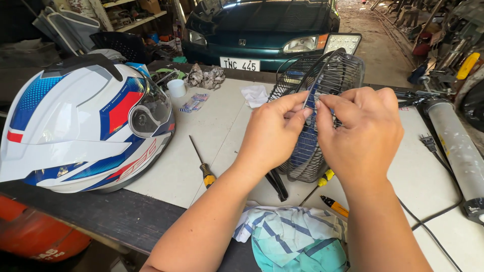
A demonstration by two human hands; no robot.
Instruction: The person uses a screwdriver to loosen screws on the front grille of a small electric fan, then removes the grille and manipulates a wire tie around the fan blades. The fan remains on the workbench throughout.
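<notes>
A small fan with a black wire cage and blue blades stands on the pale worktable. Both hands are raised in front of it. My left hand pinches something small and thin at the cage's front wires with thumb and forefinger. My right hand meets it from the right, fingertips pinching at the same spot. What is between the fingertips is too small to make out. The fan's black power cord trails off to the right.
A white, blue and red motorcycle helmet lies at the left. A yellow-handled screwdriver, another yellow tool and a striped cloth lie near the front edge. A grey cylinder lies right. A green car is parked behind.
</notes>
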